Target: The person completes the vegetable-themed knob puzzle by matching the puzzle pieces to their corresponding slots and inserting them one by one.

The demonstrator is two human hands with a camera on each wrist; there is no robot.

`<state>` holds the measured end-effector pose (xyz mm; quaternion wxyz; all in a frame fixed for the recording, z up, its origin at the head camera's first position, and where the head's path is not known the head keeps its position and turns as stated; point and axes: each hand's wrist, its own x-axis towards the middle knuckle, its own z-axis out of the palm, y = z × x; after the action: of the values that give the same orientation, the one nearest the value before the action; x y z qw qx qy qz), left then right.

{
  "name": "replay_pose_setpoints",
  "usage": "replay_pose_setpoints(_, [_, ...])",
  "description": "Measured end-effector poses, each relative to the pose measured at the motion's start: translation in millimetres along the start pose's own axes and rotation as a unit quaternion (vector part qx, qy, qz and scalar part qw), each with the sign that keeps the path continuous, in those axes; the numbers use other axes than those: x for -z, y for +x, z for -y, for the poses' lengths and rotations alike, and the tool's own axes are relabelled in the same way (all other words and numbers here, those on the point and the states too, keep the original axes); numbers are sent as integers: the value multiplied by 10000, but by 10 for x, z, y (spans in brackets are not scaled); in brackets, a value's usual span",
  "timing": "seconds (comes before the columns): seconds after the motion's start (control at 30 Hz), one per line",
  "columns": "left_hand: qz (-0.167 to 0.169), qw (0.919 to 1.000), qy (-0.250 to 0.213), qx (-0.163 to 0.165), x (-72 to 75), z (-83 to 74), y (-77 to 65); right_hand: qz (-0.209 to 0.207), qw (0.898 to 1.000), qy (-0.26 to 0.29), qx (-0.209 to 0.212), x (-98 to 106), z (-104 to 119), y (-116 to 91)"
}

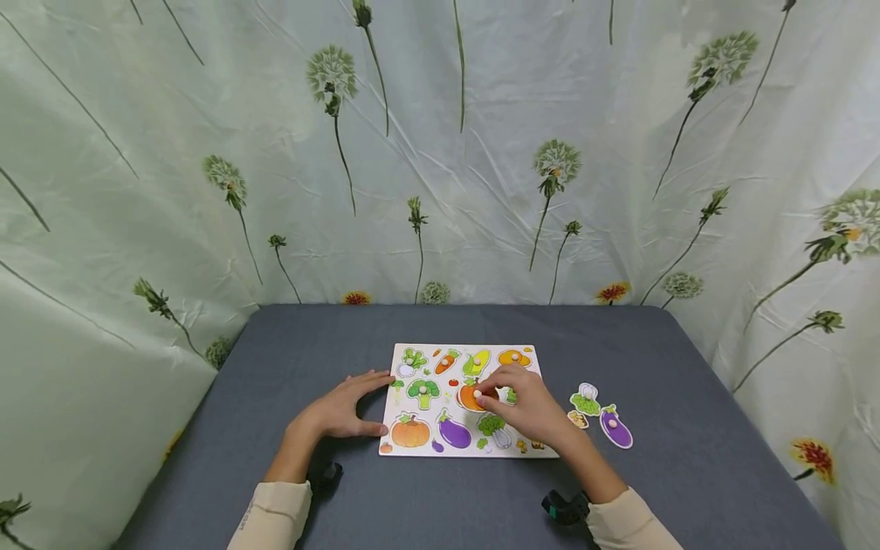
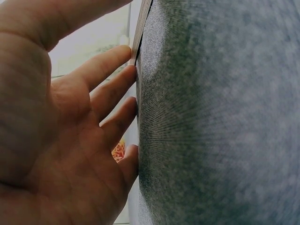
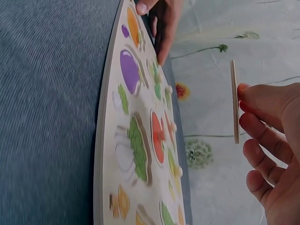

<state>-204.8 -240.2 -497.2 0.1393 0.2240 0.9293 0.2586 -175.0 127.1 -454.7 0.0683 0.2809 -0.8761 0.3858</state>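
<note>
My right hand (image 1: 525,405) pinches a knob on an orange pumpkin puzzle piece (image 1: 467,397) above the middle of a white vegetable peg puzzle board (image 1: 440,452). In the right wrist view the pumpkin piece (image 3: 235,103) appears edge-on, raised off the board. With fingers spread, my left hand (image 1: 340,409) touches the board's left edge. Knobbed pieces sit in the board, among them broccoli (image 1: 422,393), carrot (image 1: 447,362), corn (image 1: 476,362) and a red tomato (image 3: 158,136). Along the near row, printed pumpkin (image 1: 410,431), eggplant (image 1: 454,431) and bok choy (image 1: 496,432) spaces show no knobs.
Right of the board, loose pieces lie on the grey cloth (image 1: 440,504): a cabbage (image 1: 585,400), a small tan piece (image 1: 577,418) partly covered, and an eggplant (image 1: 616,428). A dandelion-print curtain (image 1: 481,214) hangs behind the table and at both sides.
</note>
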Motion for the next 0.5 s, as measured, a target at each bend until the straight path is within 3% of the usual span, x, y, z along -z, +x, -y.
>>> replay_pose_setpoints(0.5, [-27, 10000, 7, -56, -7, -1, 2, 214, 9996, 206, 33, -253, 129, 101])
